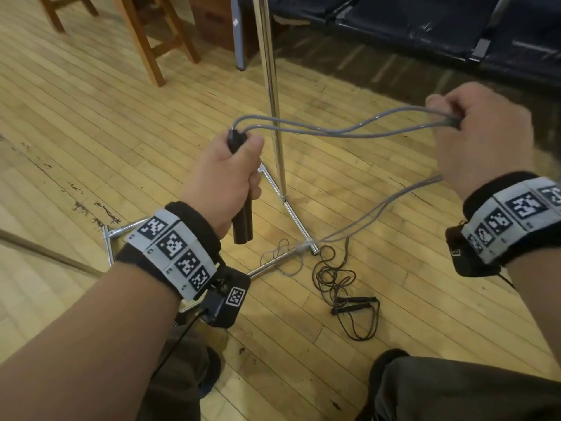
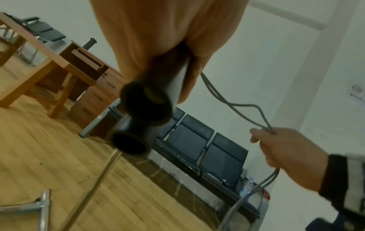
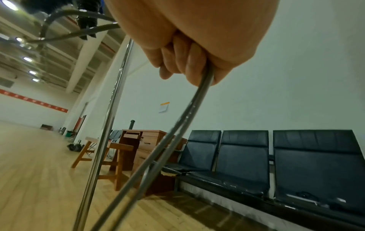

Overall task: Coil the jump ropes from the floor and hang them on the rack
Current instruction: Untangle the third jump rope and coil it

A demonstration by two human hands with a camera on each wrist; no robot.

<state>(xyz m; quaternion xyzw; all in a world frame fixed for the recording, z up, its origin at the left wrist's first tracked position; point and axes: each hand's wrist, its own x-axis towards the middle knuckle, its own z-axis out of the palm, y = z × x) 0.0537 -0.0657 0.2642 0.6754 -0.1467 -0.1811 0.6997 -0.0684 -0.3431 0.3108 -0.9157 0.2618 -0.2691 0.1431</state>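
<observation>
My left hand (image 1: 233,177) grips both black handles (image 1: 243,214) of a grey jump rope, held upright in front of the rack pole (image 1: 271,86). Two grey cord strands (image 1: 343,130) run from the handles across to my right hand (image 1: 473,138), which holds them in its fist. Below that fist the doubled cord (image 3: 177,128) hangs down to a loose grey heap (image 1: 285,256) on the floor by the rack base. In the left wrist view the handle ends (image 2: 146,107) point at the camera and the right hand (image 2: 286,148) holds the cord. A black jump rope (image 1: 343,287) lies tangled on the floor.
The chrome rack stands on crossed floor bars (image 1: 291,214) between my hands. Wooden chairs (image 1: 148,41) and a cabinet (image 1: 212,22) stand at the back left. A row of dark seats (image 1: 440,28) runs along the back right. My knees (image 1: 455,390) show at the bottom.
</observation>
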